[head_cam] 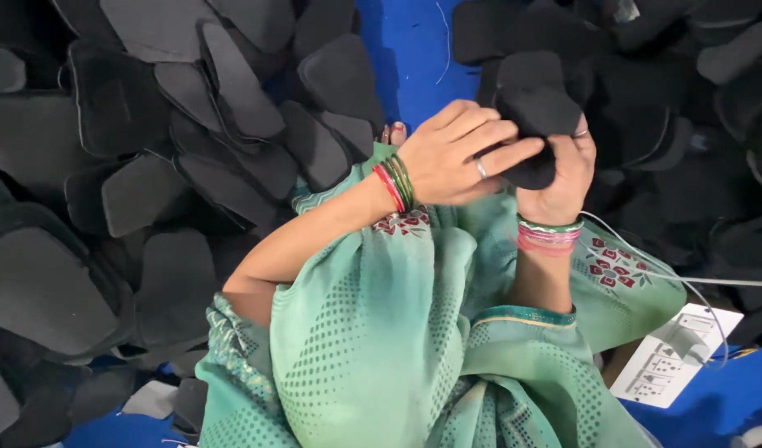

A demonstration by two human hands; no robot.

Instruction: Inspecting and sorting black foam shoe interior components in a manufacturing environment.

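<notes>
Clearly soft stuff: black, flat foam-like pad with rounded corners, held up over the lap and bending under the fingers instead of staying flat. Gripped from both sides. Left hand wrapped over the near edge, fingers laid across the face of the pad, ring on one finger, red and green bangles at the wrist. Right hand closed round the lower end from beneath, pink and green bangles on that wrist. Neither hand spread; both clamped on the same piece, close enough to touch each other.

Probably very light, judging by the easy hold well above the lap. Matte, slightly rough-looking surface, so unlikely to slip. Not fragile, but floppy: best taken by an edge or a corner with a pinch, or with two hands at opposite ends to keep it from folding.

Heaped all around on the blue floor covering: many more dark grey and black cut foam pieces of similar shape, overlapping loosely. Mint-green dotted fabric garment across the knees. White extension socket board with a thin white cable lower right.
</notes>
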